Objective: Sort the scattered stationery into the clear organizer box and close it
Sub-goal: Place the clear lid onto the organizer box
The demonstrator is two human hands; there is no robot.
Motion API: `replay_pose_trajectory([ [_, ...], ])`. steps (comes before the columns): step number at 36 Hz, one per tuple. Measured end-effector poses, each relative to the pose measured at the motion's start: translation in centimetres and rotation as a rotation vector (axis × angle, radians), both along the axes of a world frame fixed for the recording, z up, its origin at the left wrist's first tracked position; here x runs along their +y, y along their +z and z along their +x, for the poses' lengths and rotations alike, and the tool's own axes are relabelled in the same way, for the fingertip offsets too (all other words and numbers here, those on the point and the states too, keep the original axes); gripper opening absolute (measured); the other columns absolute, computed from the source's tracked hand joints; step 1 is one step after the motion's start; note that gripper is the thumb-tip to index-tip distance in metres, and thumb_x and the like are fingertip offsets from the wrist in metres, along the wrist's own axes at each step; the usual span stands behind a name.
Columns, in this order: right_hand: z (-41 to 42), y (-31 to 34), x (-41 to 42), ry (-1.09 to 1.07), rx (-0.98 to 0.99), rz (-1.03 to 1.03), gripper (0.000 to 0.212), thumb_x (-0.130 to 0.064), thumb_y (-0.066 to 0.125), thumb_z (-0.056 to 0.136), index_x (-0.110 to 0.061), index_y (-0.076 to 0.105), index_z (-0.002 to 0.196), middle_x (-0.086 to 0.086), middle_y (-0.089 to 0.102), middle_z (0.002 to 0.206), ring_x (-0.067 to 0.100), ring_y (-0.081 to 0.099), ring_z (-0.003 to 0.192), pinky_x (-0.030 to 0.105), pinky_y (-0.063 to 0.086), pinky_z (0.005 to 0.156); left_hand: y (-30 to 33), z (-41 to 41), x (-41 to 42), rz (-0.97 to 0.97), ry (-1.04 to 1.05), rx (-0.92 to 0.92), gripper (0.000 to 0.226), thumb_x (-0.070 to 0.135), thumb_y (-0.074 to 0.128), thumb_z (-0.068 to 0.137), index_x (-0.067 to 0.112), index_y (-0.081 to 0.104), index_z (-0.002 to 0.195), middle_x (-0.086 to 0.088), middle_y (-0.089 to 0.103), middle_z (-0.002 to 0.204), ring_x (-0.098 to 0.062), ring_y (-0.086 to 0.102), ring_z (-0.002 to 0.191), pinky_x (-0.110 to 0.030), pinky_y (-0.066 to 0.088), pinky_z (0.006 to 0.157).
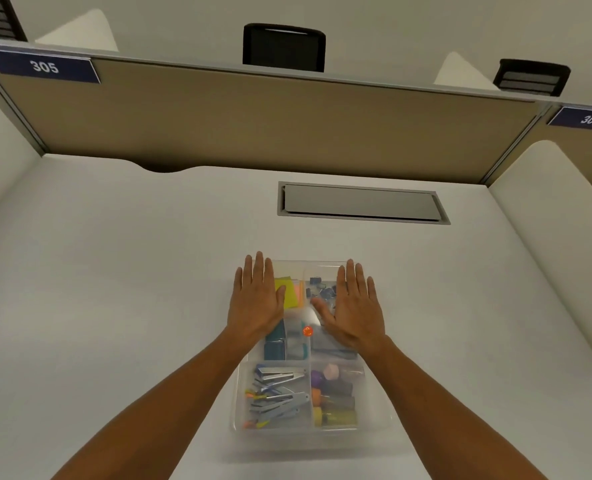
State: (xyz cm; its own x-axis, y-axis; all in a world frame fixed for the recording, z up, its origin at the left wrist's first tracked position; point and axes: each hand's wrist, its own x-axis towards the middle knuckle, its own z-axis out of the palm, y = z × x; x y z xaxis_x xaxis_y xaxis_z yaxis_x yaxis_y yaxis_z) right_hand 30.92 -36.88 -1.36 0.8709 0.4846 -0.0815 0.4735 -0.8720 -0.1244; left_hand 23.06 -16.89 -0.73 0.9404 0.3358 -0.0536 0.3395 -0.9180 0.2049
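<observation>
The clear organizer box [305, 424] sits on the white bench [114, 289], near its front edge and directly before the person. Its compartments are filled: yellow and orange sticky notes [289, 292] at far left, blue binder clips [322, 292] at far right, staple removers [280, 393] at near left, and coloured cylindrical items [336, 396], too blurred to name, at near right. No loose stationery is visible on the bench.

Both hands lie flat, palm down, on the far half of the box. The left hand [256, 303] covers the far-left area; the right hand [355, 306] covers the far-right area. Each grip is spread with fingers extended, clamped on nothing. A clear lid appears to be on top under the palms; whether it is latched cannot be determined.

Handling judgement:
- Thin transparent plastic: stiff but liable to flex, and possibly brittle at the corners.
- Smooth surface: expect it to slip under dry palms.
- Loaded weight: moderate, mostly metal items at the near end.
- Press along the rim and corners, not at the lid centre.
- To lift, take both long sides and keep the box level.
</observation>
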Motion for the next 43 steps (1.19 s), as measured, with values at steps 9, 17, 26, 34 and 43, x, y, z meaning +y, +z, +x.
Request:
replay_pose_trajectory([
  [9, -0.1, -0.1, 0.1, -0.018, 0.014, 0.038, 0.106, -0.088, -0.004, 0.077, -0.017, -0.01, 0.155, 0.003, -0.016, 0.163, 0.024, -0.015, 0.15, 0.044, -0.003, 0.123, -0.5, 0.3, -0.1, 0.056, -0.009, 0.043, 0.074, 0.056, 0.007, 0.095, 0.011, 0.004, 0.154, -0.012, -0.004, 0.162, -0.032, -0.002, 0.149, -0.044, 0.004, 0.12],
  [17, -0.2, 0.0, -0.2, -0.02, 0.017, 0.037, 0.108, -0.089, -0.006, 0.075, -0.017, -0.01, 0.156, 0.002, -0.016, 0.163, 0.023, -0.015, 0.15, 0.045, -0.001, 0.123, -0.4, 0.1, -0.1, 0.027, -0.011, 0.029, 0.076, 0.057, 0.007, 0.093, 0.012, 0.004, 0.154, -0.011, -0.003, 0.162, -0.03, -0.002, 0.149, -0.044, 0.005, 0.121],
  [26, -0.4, 1.3, -0.5, -0.034, 0.055, 0.024, 0.105, -0.085, 0.001, 0.08, -0.014, -0.005, 0.156, 0.006, -0.012, 0.164, 0.024, -0.014, 0.15, 0.045, -0.001, 0.123, 1.4, -0.7, 0.1, -0.147, -0.011, -0.162, 0.061, 0.045, 0.02, 0.098, 0.012, 0.036, 0.147, -0.006, 0.028, 0.158, -0.021, 0.017, 0.148, -0.037, 0.009, 0.122],
  [34, -5.2, 3.2, -4.7, 0.009, 0.003, 0.138, 0.094, -0.078, 0.01, 0.088, -0.015, -0.002, 0.157, 0.002, -0.008, 0.164, 0.021, -0.018, 0.149, 0.045, -0.003, 0.123, 2.4, -6.8, -2.2, -0.225, -0.218, -0.187, 0.066, 0.054, 0.018, 0.096, 0.018, 0.037, 0.148, 0.0, 0.024, 0.159, -0.014, 0.009, 0.149, -0.03, 0.001, 0.12],
  [43, -11.3, 2.1, -7.5, 0.151, 0.126, 0.156, 0.09, -0.073, 0.022, 0.094, -0.014, -0.006, 0.156, 0.001, -0.016, 0.163, 0.015, -0.021, 0.148, 0.041, -0.002, 0.124, 0.3, -12.7, -4.4, -0.075, -0.188, 0.015, 0.075, 0.071, 0.008, 0.09, 0.031, 0.003, 0.154, 0.004, -0.013, 0.16, -0.018, -0.018, 0.147, -0.048, -0.006, 0.12],
])
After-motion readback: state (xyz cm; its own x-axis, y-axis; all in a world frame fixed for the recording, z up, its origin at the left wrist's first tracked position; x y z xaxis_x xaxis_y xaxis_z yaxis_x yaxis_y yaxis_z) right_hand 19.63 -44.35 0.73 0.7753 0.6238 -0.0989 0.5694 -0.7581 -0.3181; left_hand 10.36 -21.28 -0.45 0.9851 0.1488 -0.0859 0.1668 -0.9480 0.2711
